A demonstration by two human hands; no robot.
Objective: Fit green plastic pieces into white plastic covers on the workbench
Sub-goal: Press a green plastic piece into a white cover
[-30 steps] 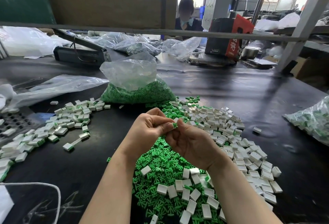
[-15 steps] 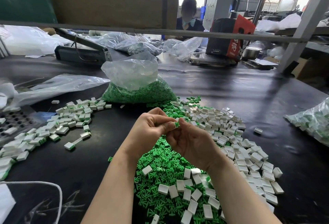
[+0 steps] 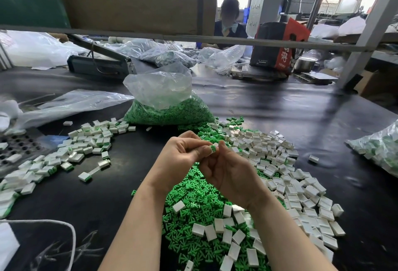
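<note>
Green plastic piece (image 3: 213, 147) sits pinched between the fingertips of both my hands, held up over the worktop (image 3: 280, 107), with a bit of white cover (image 3: 216, 144) against it. My left hand (image 3: 181, 156) is curled, thumb and fingers closed on the piece from the left. My right hand (image 3: 228, 171) is curled too, its fingertips gripping the same piece from the right, so the two hands touch there.

Below them lies a heap of loose green pieces (image 3: 193, 201), with white covers (image 3: 280, 163) scattered on it and spread to the right. To the left lies a band of assembled covers (image 3: 64, 154). Beyond my hands stands a clear bag of green pieces (image 3: 168, 107).

At the far edge is a red and black box (image 3: 277, 46) with white characters too blurred for me to read.
</note>
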